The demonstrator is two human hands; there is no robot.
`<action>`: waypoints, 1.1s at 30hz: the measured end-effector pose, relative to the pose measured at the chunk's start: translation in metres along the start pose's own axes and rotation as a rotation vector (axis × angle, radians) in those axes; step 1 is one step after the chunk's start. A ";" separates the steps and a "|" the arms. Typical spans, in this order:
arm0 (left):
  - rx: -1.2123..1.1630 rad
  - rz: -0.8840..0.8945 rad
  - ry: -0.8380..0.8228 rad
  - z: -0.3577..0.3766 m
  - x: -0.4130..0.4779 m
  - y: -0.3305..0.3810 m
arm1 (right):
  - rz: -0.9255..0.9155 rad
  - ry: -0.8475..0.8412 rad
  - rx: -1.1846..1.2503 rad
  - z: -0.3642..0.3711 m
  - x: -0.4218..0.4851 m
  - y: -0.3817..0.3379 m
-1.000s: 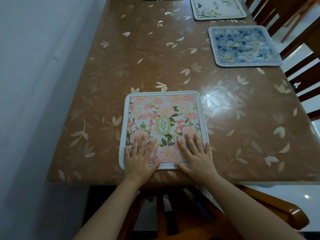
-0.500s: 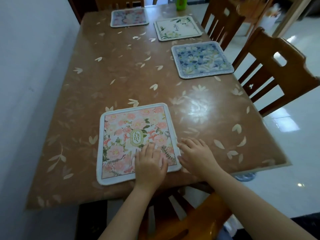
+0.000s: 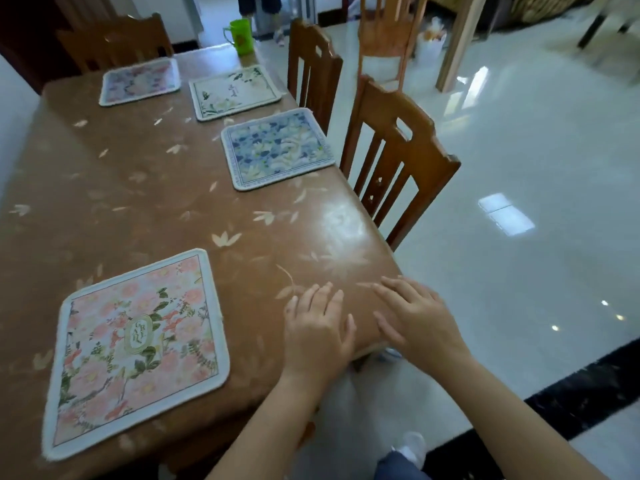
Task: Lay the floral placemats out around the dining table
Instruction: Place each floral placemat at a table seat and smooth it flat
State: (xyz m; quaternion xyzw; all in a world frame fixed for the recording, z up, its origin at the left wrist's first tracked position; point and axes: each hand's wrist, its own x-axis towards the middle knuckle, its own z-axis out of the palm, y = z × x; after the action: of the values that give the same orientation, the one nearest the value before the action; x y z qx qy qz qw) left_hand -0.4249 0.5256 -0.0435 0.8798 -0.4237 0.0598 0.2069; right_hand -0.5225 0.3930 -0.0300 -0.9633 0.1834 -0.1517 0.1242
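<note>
Brown table (image 3: 138,188), four floral placemats (image 3: 140,81) (image 3: 235,91) (image 3: 278,148) (pink one (image 3: 138,348) nearest), left hand (image 3: 317,332), right hand (image 3: 420,320) flat, empty

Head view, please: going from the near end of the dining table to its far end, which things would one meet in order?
Pink floral placemat → blue floral placemat → cream floral placemat → green cup.

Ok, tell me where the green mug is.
Head view, top centre: the green mug stands at the table's far end, just beyond the cream placemat.
</note>
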 end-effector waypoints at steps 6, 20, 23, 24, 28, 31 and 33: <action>-0.011 0.110 -0.023 0.039 0.036 0.093 | 0.105 0.028 0.008 -0.034 -0.022 0.089; -0.087 0.198 -0.061 0.099 0.100 0.243 | 0.238 0.127 0.008 -0.094 -0.033 0.240; -0.094 0.186 -0.054 0.115 0.124 0.258 | 0.256 0.113 -0.003 -0.099 -0.026 0.269; -0.101 0.185 -0.051 0.121 0.132 0.264 | 0.255 0.110 -0.006 -0.102 -0.022 0.280; -0.103 0.182 -0.046 0.150 0.175 0.290 | 0.227 0.105 -0.029 -0.111 0.007 0.331; -0.108 0.193 -0.023 0.172 0.219 0.305 | 0.199 0.101 -0.069 -0.116 0.043 0.372; -0.117 0.173 -0.026 0.185 0.252 0.312 | 0.199 0.087 -0.060 -0.121 0.070 0.396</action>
State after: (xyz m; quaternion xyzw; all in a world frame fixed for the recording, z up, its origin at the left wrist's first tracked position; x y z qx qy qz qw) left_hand -0.5187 0.0940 -0.0423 0.8271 -0.5035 0.0414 0.2465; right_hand -0.6258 -0.0135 -0.0178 -0.9360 0.2880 -0.1749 0.1017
